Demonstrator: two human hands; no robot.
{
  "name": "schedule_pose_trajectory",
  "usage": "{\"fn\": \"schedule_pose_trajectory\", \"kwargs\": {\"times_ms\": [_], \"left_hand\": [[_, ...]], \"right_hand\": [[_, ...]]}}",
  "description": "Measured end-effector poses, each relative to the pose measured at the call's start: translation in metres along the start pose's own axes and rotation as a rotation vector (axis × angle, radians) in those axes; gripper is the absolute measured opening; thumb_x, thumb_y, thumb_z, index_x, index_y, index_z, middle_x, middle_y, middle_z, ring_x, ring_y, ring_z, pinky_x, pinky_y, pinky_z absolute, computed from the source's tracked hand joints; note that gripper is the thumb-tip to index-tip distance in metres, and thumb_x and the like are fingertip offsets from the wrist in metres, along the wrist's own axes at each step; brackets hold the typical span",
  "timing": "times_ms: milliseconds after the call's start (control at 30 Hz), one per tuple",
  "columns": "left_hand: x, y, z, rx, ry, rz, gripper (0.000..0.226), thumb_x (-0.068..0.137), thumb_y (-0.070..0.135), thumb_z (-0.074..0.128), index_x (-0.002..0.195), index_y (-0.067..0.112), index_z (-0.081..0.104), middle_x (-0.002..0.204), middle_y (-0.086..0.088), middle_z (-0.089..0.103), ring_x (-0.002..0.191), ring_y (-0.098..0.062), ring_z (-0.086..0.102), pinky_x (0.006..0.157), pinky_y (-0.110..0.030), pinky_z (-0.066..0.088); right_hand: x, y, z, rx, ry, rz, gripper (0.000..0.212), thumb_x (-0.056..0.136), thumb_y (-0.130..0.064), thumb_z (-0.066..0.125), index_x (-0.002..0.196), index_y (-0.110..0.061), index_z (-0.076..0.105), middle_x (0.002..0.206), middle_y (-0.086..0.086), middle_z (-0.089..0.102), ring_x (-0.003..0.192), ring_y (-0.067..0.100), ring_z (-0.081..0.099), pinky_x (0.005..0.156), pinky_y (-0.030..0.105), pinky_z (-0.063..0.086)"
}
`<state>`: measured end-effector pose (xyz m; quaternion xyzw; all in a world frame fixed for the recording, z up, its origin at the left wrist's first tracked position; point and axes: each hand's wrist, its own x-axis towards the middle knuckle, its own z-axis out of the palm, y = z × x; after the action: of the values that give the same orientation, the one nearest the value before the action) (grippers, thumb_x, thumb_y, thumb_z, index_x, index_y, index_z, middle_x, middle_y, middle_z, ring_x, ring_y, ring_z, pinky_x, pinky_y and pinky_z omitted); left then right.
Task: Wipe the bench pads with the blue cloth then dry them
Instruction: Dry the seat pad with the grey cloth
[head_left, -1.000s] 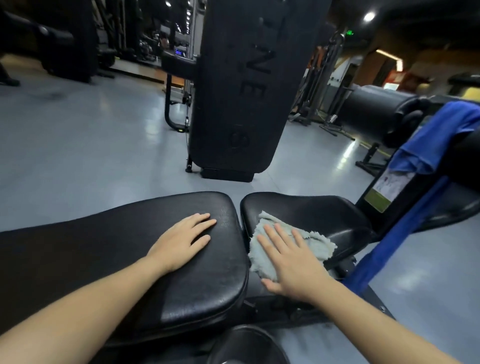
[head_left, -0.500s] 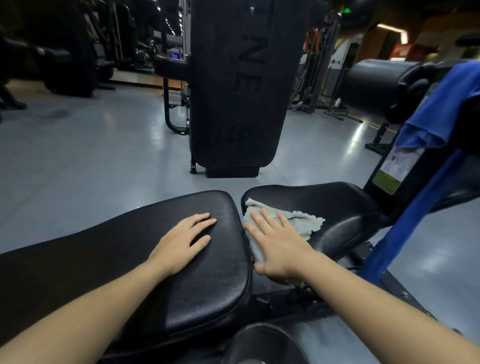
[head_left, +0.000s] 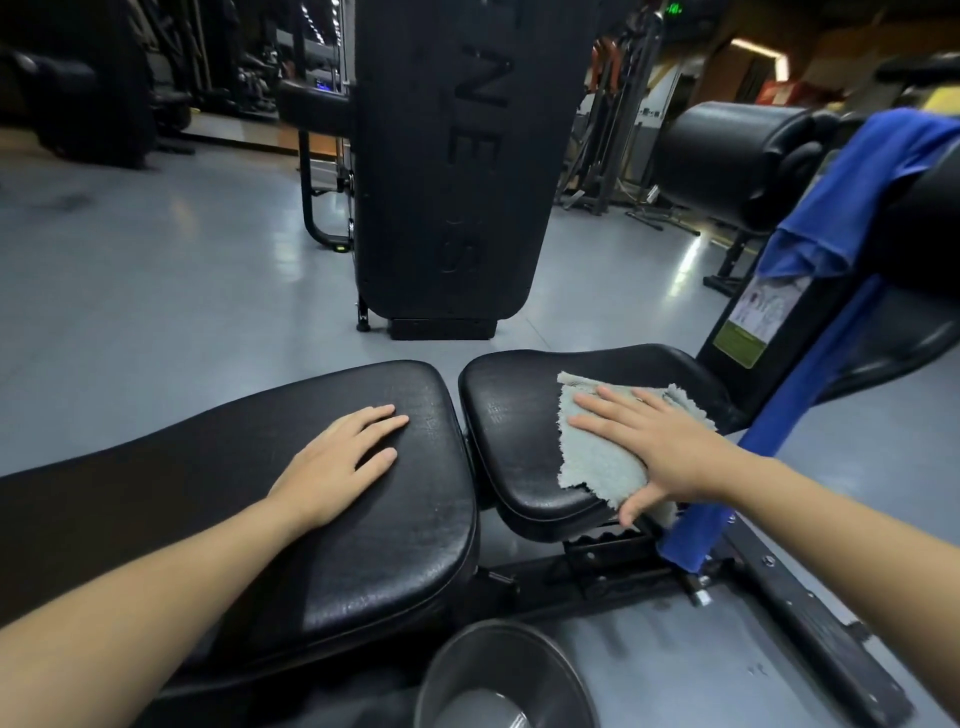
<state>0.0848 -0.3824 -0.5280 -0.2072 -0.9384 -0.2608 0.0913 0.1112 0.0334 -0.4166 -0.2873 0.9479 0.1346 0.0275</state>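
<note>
On grey gym floor (head_left: 156, 291), black bench pads (head_left: 395, 519), seemingly glossy

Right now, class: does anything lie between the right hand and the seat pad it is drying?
Yes. A grey cloth lies flat between the right hand and the seat pad; the straight fingers press on it.

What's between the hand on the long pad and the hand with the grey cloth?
In the head view, bare black pad, then the open gap between long pad and seat pad, with frame below. Nothing else separates left hand and right hand.
</note>
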Motion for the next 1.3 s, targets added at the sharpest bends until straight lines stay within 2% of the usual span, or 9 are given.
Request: {"fn": "schedule_pose_trajectory", "kwargs": {"times_ms": [200, 433, 533, 800, 933, 1133, 1233, 1300], "left_hand": [[0.000, 0.004, -0.002, -0.013, 0.014, -0.008, 0.046, 0.102, 0.050, 0.039, 0.148, 0.048, 0.034, 0.154, 0.031, 0.026, 0.144, 0.004, 0.020, 0.111, -0.024, 0.025], [0.001, 0.004, -0.003, -0.029, 0.014, 0.002, 0.045, 0.102, 0.048, 0.042, 0.147, 0.048, 0.037, 0.152, 0.032, 0.028, 0.142, 0.005, 0.022, 0.111, -0.026, 0.028], [0.002, 0.003, -0.002, -0.026, 0.011, 0.001, 0.046, 0.102, 0.048, 0.042, 0.147, 0.047, 0.037, 0.152, 0.032, 0.029, 0.142, 0.003, 0.024, 0.111, -0.027, 0.029], [0.002, 0.003, -0.002, -0.024, -0.001, 0.002, 0.046, 0.102, 0.047, 0.042, 0.147, 0.048, 0.036, 0.153, 0.032, 0.027, 0.143, 0.005, 0.022, 0.112, -0.027, 0.028], [0.003, -0.001, -0.001, -0.024, -0.010, 0.011, 0.048, 0.099, 0.057, 0.035, 0.147, 0.052, 0.032, 0.152, 0.037, 0.024, 0.143, 0.008, 0.019, 0.112, -0.028, 0.029], [0.001, 0.000, -0.002, -0.030, -0.005, 0.007, 0.058, 0.091, 0.068, 0.024, 0.147, 0.052, 0.032, 0.151, 0.039, 0.022, 0.142, 0.011, 0.016, 0.113, -0.028, 0.029], [0.000, 0.001, -0.003, -0.036, -0.010, 0.003, 0.059, 0.091, 0.068, 0.024, 0.147, 0.053, 0.032, 0.151, 0.039, 0.021, 0.142, 0.011, 0.016, 0.113, -0.027, 0.028], [0.000, 0.000, -0.003, -0.041, -0.010, -0.001, 0.059, 0.090, 0.069, 0.024, 0.147, 0.053, 0.032, 0.152, 0.038, 0.022, 0.142, 0.011, 0.016, 0.113, -0.026, 0.028]], "right_hand": [[0.001, -0.002, 0.003, -0.072, 0.033, -0.054, 0.128, 0.062, -0.099, 0.047, 0.160, -0.034, -0.005, 0.168, -0.008, -0.013, 0.154, 0.017, -0.016, 0.124, 0.050, 0.002], [0.018, -0.025, 0.003, -0.111, -0.004, -0.187, 0.132, 0.063, -0.086, 0.064, 0.160, -0.028, -0.006, 0.168, -0.005, -0.013, 0.154, 0.020, -0.017, 0.125, 0.051, 0.004], [0.020, -0.026, 0.004, -0.115, -0.025, -0.201, 0.136, 0.059, -0.089, 0.062, 0.160, -0.028, -0.007, 0.167, -0.005, -0.017, 0.153, 0.019, -0.020, 0.125, 0.051, 0.000], [0.016, 0.003, 0.006, -0.113, 0.022, -0.249, 0.135, 0.055, -0.096, 0.056, 0.161, -0.031, 0.003, 0.169, -0.009, -0.009, 0.155, 0.019, -0.010, 0.124, 0.053, 0.003], [0.005, 0.034, 0.002, -0.149, 0.024, -0.174, 0.134, 0.056, -0.100, 0.051, 0.161, -0.031, 0.003, 0.169, -0.008, -0.007, 0.155, 0.021, -0.009, 0.123, 0.058, 0.010], [-0.010, 0.061, -0.004, -0.113, -0.010, -0.033, 0.137, 0.053, -0.102, 0.051, 0.160, -0.033, -0.003, 0.167, -0.010, -0.014, 0.154, 0.017, -0.016, 0.123, 0.054, -0.002], [-0.012, 0.057, 0.001, -0.072, -0.031, 0.028, 0.132, 0.056, -0.104, 0.037, 0.157, -0.036, -0.015, 0.165, -0.010, -0.024, 0.152, 0.017, -0.023, 0.122, 0.054, -0.008], [-0.014, 0.051, 0.003, -0.018, -0.043, 0.064, 0.121, 0.061, -0.104, 0.022, 0.155, -0.040, -0.020, 0.163, -0.012, -0.029, 0.149, 0.013, -0.028, 0.122, 0.054, -0.010]]}}
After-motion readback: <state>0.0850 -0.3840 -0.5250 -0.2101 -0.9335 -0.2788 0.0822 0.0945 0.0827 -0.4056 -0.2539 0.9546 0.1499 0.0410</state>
